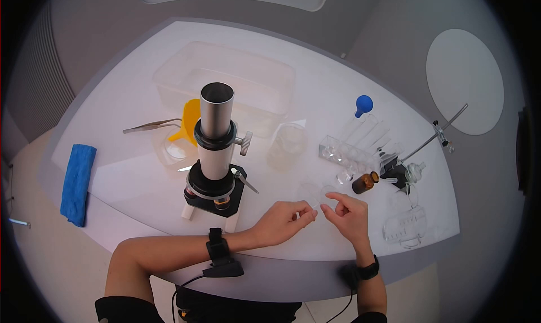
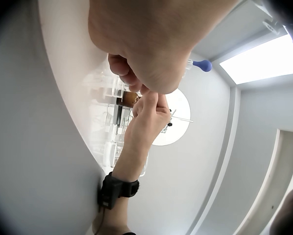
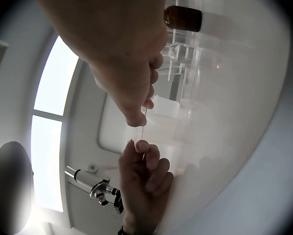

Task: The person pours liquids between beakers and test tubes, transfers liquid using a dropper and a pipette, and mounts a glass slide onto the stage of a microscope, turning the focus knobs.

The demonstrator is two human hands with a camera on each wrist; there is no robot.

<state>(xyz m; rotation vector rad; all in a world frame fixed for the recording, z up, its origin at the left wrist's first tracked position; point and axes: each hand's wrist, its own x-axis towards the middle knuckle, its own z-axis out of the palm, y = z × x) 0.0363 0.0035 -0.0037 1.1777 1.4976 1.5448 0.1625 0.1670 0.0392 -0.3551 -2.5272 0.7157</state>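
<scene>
My left hand (image 1: 287, 221) and right hand (image 1: 349, 213) meet fingertips to fingertips low over the front of the table. Between them runs a thin straight piece (image 3: 143, 132), a fine line in the right wrist view; I cannot tell what it is. Thumb and fingers of each hand pinch one end of it. Faint clear round glass (image 1: 309, 191) lies just beyond the fingertips. An amber bottle (image 1: 365, 182) lies tilted beyond my right hand. Left of the hands, a microscope (image 1: 216, 154) stands upright.
Behind the bottle are a clear rack (image 1: 332, 152) with glass tubes, a blue rubber bulb (image 1: 364, 104) and a clamp stand (image 1: 434, 134). A graduated glass vessel (image 1: 406, 227) lies at right. Around the microscope are a yellow funnel (image 1: 190, 117), tweezers (image 1: 149, 125), a clear tub (image 1: 225, 58) and a blue cloth (image 1: 78, 185).
</scene>
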